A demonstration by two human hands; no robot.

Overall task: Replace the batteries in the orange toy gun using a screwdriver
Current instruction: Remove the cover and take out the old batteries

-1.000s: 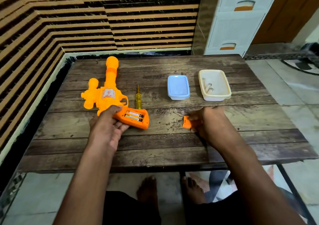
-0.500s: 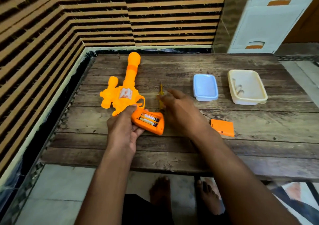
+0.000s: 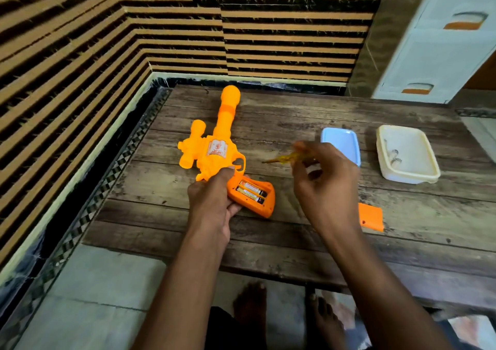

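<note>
head view | looks forward-down | close over wooden table (image 3: 308, 245) | single view

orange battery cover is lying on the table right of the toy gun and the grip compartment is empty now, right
Not quite. The head view shows two batteries in the open grip compartment of the orange plastic toy gun. The flat orange battery cover does lie on the wooden table, right of the gun.

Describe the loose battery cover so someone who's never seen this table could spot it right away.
On the wooden table, look near the front edge, just right of the right hand. The battery cover lies flat there, below the blue tray. It is a small orange plate, apart from the toy gun.
</note>
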